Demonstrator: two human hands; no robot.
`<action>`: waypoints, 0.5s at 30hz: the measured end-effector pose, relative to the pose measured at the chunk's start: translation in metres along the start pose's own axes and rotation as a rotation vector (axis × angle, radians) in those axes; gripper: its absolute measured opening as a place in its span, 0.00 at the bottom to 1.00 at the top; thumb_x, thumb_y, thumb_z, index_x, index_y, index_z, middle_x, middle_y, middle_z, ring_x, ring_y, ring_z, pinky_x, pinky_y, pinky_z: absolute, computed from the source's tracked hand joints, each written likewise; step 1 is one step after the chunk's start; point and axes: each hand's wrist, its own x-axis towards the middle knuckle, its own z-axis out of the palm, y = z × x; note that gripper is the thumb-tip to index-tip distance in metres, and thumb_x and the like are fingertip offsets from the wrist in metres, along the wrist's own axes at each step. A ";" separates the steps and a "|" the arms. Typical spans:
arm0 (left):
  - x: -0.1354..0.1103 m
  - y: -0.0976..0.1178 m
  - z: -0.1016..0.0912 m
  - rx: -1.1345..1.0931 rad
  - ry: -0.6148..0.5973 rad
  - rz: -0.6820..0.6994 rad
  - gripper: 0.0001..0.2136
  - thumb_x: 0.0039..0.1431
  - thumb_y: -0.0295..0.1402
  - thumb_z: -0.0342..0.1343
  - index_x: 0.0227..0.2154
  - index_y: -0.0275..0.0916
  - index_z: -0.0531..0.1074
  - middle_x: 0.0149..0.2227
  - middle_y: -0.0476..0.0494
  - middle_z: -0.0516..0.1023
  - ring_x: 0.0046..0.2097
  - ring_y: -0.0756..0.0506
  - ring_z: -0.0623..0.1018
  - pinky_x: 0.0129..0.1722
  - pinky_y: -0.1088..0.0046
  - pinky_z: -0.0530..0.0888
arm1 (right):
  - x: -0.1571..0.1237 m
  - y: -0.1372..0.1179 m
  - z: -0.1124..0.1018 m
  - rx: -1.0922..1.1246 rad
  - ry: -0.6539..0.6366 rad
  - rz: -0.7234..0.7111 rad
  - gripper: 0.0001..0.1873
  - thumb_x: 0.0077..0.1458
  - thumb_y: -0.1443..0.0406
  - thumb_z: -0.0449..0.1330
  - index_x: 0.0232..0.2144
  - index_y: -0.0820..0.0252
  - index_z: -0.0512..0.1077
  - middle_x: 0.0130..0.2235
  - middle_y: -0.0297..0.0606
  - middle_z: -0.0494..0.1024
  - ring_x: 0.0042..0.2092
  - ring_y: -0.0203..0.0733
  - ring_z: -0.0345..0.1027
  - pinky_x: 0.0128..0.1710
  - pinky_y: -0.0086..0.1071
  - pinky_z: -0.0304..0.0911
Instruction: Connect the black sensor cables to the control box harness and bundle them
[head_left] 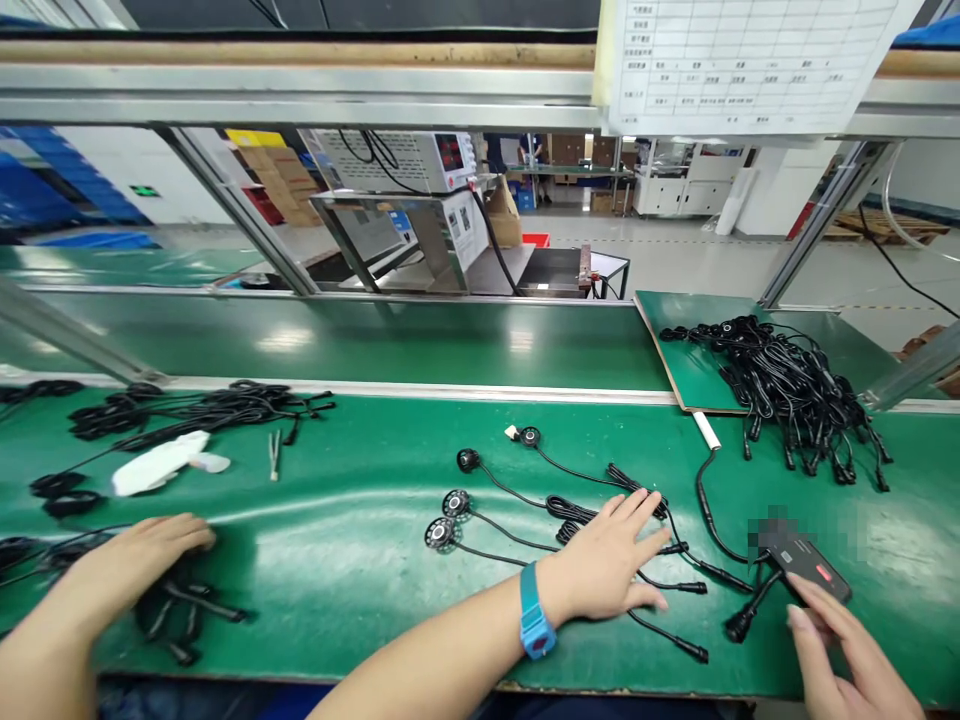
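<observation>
My left hand (611, 555), with a blue watch on the wrist, lies palm down with fingers spread over a row of black cables (566, 507). Several of these cables end in round black heads (440, 533) on the left and in plugs (691, 652) on the right. At the lower right my right hand (847, 645) has its index finger stretched to the edge of a small black box (810, 565) with a red light, the thumb held apart. A black lead joins the box to one cable, and a loose connector (740, 625) lies beside it.
Another person's hand (142, 555) rests on cables at the left. A white glove or cloth (161, 462) and tweezers (274, 455) lie behind it. A tangled cable pile (795, 390) sits on a green board (686, 375) at the back right. A metal frame crosses above.
</observation>
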 end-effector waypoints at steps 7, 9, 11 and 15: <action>-0.001 0.001 -0.004 -0.093 -0.105 -0.062 0.45 0.65 0.66 0.36 0.74 0.39 0.45 0.74 0.43 0.33 0.74 0.40 0.38 0.71 0.52 0.46 | 0.004 0.010 0.032 0.022 -0.253 -0.121 0.17 0.68 0.53 0.58 0.51 0.58 0.72 0.25 0.27 0.66 0.28 0.27 0.67 0.39 0.17 0.64; -0.002 0.004 -0.009 -0.115 -0.076 -0.073 0.45 0.65 0.66 0.37 0.74 0.39 0.44 0.74 0.42 0.33 0.74 0.41 0.37 0.72 0.54 0.43 | 0.002 0.019 0.032 0.008 -0.271 -0.044 0.18 0.66 0.50 0.59 0.48 0.55 0.74 0.27 0.26 0.69 0.29 0.27 0.68 0.35 0.16 0.64; -0.002 0.007 -0.013 -0.125 -0.061 -0.083 0.45 0.66 0.65 0.37 0.74 0.38 0.45 0.74 0.42 0.34 0.74 0.41 0.36 0.72 0.55 0.40 | -0.003 0.030 0.031 0.009 -0.320 0.105 0.21 0.62 0.46 0.60 0.47 0.51 0.76 0.29 0.26 0.74 0.29 0.28 0.69 0.31 0.17 0.64; 0.004 0.007 -0.013 -0.093 -0.089 -0.106 0.45 0.66 0.65 0.37 0.74 0.34 0.45 0.73 0.43 0.35 0.74 0.42 0.37 0.71 0.52 0.40 | -0.019 0.057 0.033 0.136 -0.343 0.553 0.30 0.52 0.39 0.63 0.46 0.53 0.77 0.44 0.31 0.79 0.40 0.35 0.75 0.36 0.17 0.67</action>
